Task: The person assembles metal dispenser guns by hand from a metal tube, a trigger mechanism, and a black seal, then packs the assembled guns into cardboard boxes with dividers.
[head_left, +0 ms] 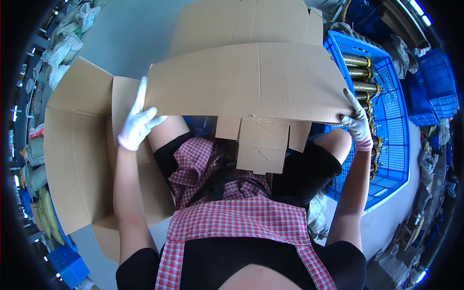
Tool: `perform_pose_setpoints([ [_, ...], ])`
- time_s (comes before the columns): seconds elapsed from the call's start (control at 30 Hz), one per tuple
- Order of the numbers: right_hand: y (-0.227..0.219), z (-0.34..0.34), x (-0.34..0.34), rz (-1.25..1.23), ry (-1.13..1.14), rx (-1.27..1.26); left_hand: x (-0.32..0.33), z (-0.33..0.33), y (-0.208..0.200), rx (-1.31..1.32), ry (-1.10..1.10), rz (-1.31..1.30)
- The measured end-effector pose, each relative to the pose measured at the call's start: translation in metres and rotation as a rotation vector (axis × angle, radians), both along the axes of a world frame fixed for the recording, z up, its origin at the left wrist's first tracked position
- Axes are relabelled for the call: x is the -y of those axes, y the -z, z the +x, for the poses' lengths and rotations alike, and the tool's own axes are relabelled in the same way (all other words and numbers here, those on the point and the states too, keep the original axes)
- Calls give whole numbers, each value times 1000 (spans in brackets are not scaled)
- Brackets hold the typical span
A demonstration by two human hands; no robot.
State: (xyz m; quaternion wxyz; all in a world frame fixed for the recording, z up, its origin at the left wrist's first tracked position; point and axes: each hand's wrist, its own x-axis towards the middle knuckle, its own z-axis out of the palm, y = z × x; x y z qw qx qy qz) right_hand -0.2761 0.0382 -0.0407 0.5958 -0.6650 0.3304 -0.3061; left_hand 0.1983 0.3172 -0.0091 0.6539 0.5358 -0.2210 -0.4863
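White-gloved left hand (137, 121) and right hand (358, 121), 2 total, are grasping 1 brown oblong cardboard panel (237, 82), long axis running left-right.

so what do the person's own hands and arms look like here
The left hand and right hand wear thin, close-fitting white gloves with pinkish cuffs at the wrist. The right glove looks greyer around the fingers. The forearms are bare up to short black fabric sleeves. No cables or markings can be made out on either arm.
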Motion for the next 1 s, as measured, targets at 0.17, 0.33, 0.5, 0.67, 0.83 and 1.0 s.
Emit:
perform_pose_setpoints([
  [0.17, 33, -7, 4, -586, 133, -259, 0, 15, 22, 440, 45, 54],
  [0.33, 47, -1, -5, -656, 231, -181, -2, -4, 30, 895, -230, 159],
  [0.5, 38, -13, 7, -135, 141, 197, -3, 6, 53, 337, -352, -162],
  [0.67, 24, 3, -4, -1002, 289, -364, -1, -1, 66, 1195, -554, 18],
  [0.83, 2, 14, -30, -1131, 190, -524, -10, -19, 41, 1727, -423, 99],
  [1.0, -5, 122, -79, -1157, -10, -525, 1, 0, 71, 1877, -261, -42],
])
